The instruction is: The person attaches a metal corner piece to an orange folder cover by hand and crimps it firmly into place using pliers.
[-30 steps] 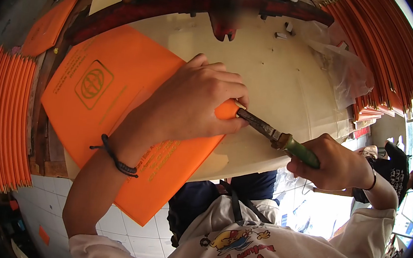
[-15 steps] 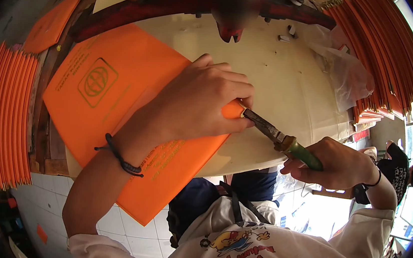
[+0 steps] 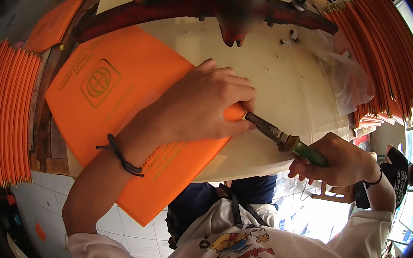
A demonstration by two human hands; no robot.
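Counter (image 3: 300, 101): pale, smooth top across the middle of the frame, carrying most of the folder; the lower corner juts past its near edge.
Orange folder (image 3: 134, 78): left of centre, slanting, with gold print on its face. Probably light and fairly stiff, its glossy skin likely a little slippery; broad flat areas and long edges look the safest hold, since rubbing might mar the print.
Left grip (image 3: 214, 102): centre, fingers and thumb closed about the folder's right-hand corner, the wrist lying over the cover.
Right grip (image 3: 341, 163): right of centre, wrapped round the green handle.
Metal tool (image 3: 286, 140): plier-like, running from the right grip to the corner, its tip at the orange edge. Seems rigid and weightier than the folder; best held by the handle.
Folder corner (image 3: 233, 113): between thumb and fingers, likely the part easiest to crease or scuff.
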